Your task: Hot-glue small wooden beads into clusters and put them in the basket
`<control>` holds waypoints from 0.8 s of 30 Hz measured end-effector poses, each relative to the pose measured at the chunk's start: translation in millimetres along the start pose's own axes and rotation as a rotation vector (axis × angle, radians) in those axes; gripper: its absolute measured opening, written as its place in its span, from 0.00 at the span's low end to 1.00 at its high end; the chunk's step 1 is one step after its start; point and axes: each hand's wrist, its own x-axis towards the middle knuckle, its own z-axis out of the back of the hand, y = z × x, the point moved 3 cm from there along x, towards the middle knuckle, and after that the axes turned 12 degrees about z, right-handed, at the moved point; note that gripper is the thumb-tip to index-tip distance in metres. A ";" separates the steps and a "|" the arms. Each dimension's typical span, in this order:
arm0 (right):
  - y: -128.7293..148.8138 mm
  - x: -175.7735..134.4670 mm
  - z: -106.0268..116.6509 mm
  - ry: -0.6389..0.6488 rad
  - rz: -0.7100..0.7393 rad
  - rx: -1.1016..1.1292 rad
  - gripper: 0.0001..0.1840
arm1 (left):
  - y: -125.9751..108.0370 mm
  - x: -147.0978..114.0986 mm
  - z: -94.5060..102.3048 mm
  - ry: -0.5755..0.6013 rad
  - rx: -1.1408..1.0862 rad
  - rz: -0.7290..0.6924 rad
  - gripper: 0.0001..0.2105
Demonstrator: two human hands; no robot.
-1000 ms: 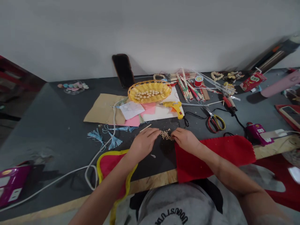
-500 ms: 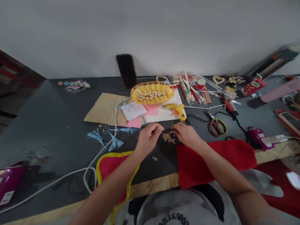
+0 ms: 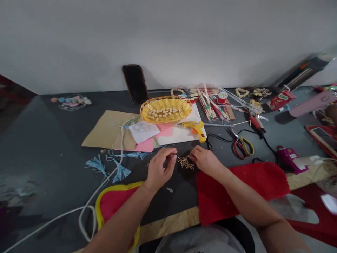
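Note:
A small pile of tan beads (image 3: 186,163) lies on the dark tabletop between my two hands. At its left side is my left hand (image 3: 161,167), fingers curled and thumb tip close to the forefinger; anything between the tips is too small to make out. My right hand (image 3: 205,160) touches the pile's upper right edge with its fingertips pinched together, and what they hold is hidden. Beyond them stands a yellow woven basket (image 3: 143,111) with several pale bead clusters (image 3: 164,112) in it. The yellow glue gun (image 3: 196,129) lies just past my right hand.
Red felt (image 3: 242,182) lies under my right forearm, and a yellow-edged red cloth (image 3: 113,203) under my left. Blue tassels (image 3: 121,172) and a white cord (image 3: 89,205) are at left. Scissors (image 3: 242,144), pliers (image 3: 256,123) and a thread spool (image 3: 222,98) are at right. A phone (image 3: 135,84) leans on the wall.
The view has shifted a little. My right fingertips have come down to the bead pile's edge. My left hand has turned slightly, showing a wider gap between thumb and fingers.

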 end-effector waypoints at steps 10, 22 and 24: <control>19.2 -2.4 22.9 -0.482 0.254 0.150 0.07 | 1.9 3.1 -0.4 0.103 0.090 -0.179 0.09; 29.5 -9.5 17.4 -0.656 0.532 -0.043 0.06 | -3.4 1.9 -6.7 0.236 -0.069 -0.188 0.06; 28.9 -10.8 15.6 -0.640 0.554 -0.061 0.04 | -2.3 1.6 -6.1 0.206 -0.071 -0.184 0.06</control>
